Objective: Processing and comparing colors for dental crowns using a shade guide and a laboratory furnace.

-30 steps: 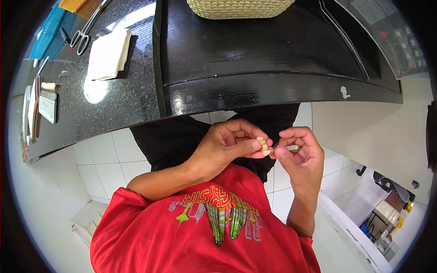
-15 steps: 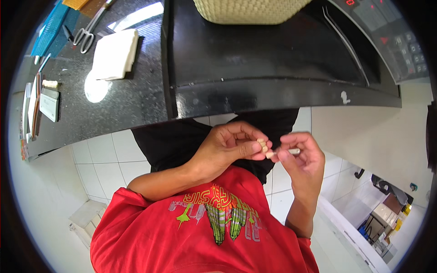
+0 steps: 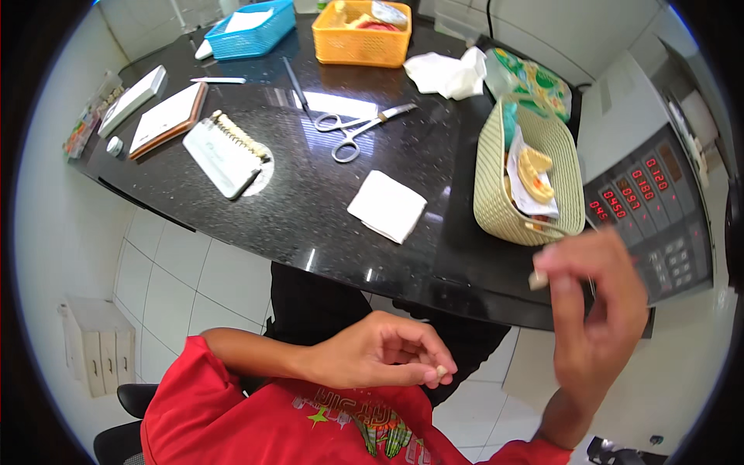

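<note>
Visibly, rows of red digits glow on the grey control panel (image 3: 657,236) at the right of the frame, above a keypad (image 3: 674,262). Faint print marks the white case (image 3: 219,164) at the left, which has a row of tooth-coloured tabs (image 3: 236,136), and lettering crosses the red shirt (image 3: 232,422) at the bottom. Just left of the panel, the beige woven basket (image 3: 488,198) holds a yellowish dental cast (image 3: 535,178) on white paper (image 3: 542,208). At the top, the orange basket (image 3: 360,53) contains yellowish and red items, and the blue basket (image 3: 256,43) something white. Lower centre, near the edge of the dark surface (image 3: 306,221), the left hand (image 3: 387,353) has its grip pinched on a small cream piece (image 3: 441,371). Right of centre, the blurred right hand (image 3: 595,310) has its grip clamped on a pale piece (image 3: 537,280), below the beige woven basket.
</note>
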Tool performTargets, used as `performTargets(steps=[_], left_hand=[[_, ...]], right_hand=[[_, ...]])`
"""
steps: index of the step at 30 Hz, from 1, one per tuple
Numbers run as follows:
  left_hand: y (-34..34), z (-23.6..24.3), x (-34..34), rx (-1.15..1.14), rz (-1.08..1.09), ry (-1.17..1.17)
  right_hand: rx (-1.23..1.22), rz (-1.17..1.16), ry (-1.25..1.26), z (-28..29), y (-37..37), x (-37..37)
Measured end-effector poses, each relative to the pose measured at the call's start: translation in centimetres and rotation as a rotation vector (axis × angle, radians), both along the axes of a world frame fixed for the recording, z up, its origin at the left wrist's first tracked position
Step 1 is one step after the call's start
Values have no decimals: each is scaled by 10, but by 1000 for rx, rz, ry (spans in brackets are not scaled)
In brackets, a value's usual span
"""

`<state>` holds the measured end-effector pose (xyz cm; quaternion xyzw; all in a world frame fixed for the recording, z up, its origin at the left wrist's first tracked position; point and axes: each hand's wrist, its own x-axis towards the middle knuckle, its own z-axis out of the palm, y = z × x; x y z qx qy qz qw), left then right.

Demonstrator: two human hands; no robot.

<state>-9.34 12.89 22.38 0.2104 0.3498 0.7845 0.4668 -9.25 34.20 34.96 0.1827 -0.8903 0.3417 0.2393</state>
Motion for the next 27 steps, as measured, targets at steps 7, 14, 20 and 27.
performTargets(steps=[7, 14, 20, 27], left_hand=[[-45, 75, -58, -214, 388, 187], [-58, 84, -107, -279, 563, 224], [-30, 104, -134, -364, 500, 245], [11, 112, -147, -317, 333, 320]], right_hand=[[332, 213, -202, 1, -14, -129], [603, 144, 130, -17, -28, -152], [280, 347, 130, 25, -32, -103], [409, 251, 195, 18, 1, -94]])
